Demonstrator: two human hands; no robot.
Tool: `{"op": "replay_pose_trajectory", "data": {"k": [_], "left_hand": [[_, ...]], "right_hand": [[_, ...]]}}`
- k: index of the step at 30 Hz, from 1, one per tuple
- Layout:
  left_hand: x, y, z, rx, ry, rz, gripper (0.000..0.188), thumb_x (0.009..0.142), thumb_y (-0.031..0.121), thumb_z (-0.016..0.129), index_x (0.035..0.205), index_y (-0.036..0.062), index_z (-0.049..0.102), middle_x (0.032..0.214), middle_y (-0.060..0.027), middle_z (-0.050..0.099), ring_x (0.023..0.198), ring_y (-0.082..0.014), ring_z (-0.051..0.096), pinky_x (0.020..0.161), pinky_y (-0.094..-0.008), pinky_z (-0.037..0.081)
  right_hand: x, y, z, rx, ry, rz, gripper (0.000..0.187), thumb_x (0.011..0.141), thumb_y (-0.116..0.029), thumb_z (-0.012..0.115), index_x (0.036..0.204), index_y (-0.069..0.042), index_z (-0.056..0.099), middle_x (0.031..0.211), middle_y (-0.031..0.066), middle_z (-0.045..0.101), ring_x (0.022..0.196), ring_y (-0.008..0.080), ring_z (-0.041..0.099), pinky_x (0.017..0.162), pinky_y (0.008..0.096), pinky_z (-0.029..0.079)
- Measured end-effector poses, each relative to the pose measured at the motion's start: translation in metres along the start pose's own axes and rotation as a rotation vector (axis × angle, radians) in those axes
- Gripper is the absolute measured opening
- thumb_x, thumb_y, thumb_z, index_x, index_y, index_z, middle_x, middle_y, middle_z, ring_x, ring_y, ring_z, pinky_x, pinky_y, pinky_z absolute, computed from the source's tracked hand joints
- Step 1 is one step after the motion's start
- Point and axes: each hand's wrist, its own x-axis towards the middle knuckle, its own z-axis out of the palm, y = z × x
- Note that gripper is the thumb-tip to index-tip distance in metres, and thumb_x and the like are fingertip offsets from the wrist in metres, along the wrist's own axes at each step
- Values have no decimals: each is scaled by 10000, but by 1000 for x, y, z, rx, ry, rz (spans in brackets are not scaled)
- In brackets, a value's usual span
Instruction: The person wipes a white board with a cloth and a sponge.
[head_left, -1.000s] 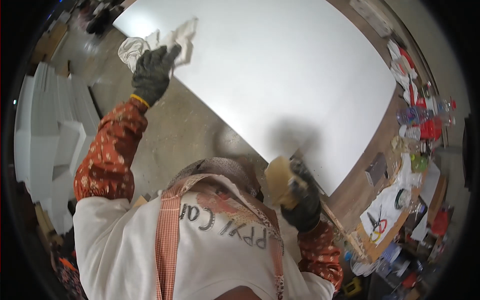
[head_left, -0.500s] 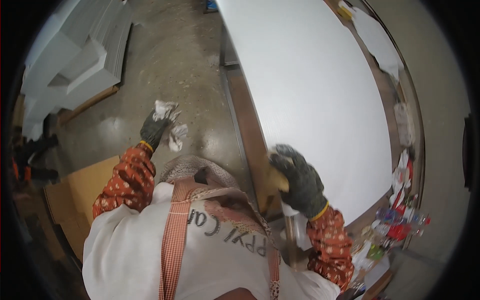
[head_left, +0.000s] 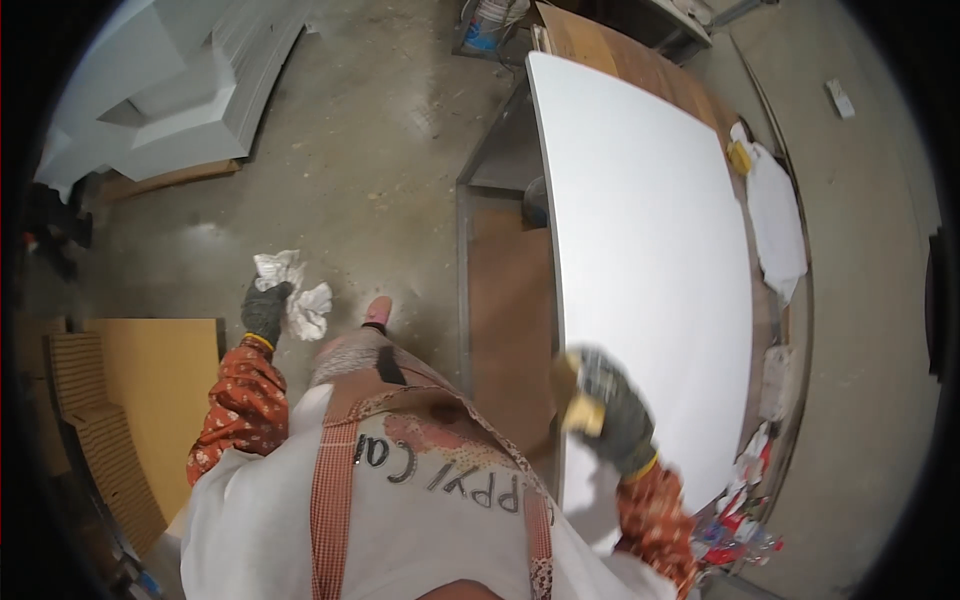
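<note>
A crumpled white rag [head_left: 308, 308] hangs from my left hand [head_left: 266, 308], which is closed on it in a dark grey glove, out over the floor. My right hand [head_left: 615, 408], gloved the same way, grips a small yellowish block [head_left: 583, 413] at the near left edge of a large white panel [head_left: 650, 220]. Part of the block is under the fingers, and motion blurs it a little. The panel lies flat on a workbench with a metal frame [head_left: 465, 270].
Along the bench's right side lie a white bag-like item [head_left: 775, 220] and plastic bottles [head_left: 735, 540]. Grey-white panels [head_left: 190, 130] are stacked at the far left. Cardboard [head_left: 155, 400] stands at my left. A bucket [head_left: 490, 25] sits beyond the bench.
My view has shifted, bringing the panel's far end into sight. My right hand with the block is nearer to me along the panel's edge. The rag stays in my left hand.
</note>
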Motion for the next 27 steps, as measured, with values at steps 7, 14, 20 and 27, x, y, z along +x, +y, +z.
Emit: {"op": "replay_pose_trajectory", "data": {"k": [7, 14, 20, 27], "left_hand": [[-13, 54, 2, -5, -18, -80, 472, 760, 155, 661, 1198, 13, 558, 1101, -135, 642, 1008, -267, 602, 888, -340, 447], [6, 19, 16, -203, -108, 36, 539, 742, 163, 671, 1252, 59, 532, 1100, -100, 640, 979, -229, 603, 854, -336, 457], [-10, -49, 9, -341, -6, -172, 489, 735, 99, 648, 1209, 22, 552, 1061, -78, 637, 934, -238, 600, 840, -343, 463], [15, -18, 11, -169, -25, -40, 414, 755, 152, 632, 1149, 42, 572, 992, -93, 651, 874, -238, 608, 789, -359, 479]], "right_hand": [[67, 36, -27, -13, -21, 43, 651, 681, -98, 755, 1282, -67, 505, 1271, 165, 534, 1174, 352, 519, 957, 403, 465], [329, 111, -22, -54, -11, 152, 681, 736, 12, 654, 1350, -152, 411, 1196, 150, 573, 1103, 308, 568, 944, 369, 457], [336, 134, -8, -151, 30, 138, 670, 705, -3, 681, 1323, -83, 434, 1216, 168, 546, 1122, 322, 543, 955, 377, 444], [148, 32, -26, -285, -119, 103, 543, 735, -108, 717, 1250, -86, 548, 1250, 139, 545, 1210, 321, 504, 973, 407, 462]]}}
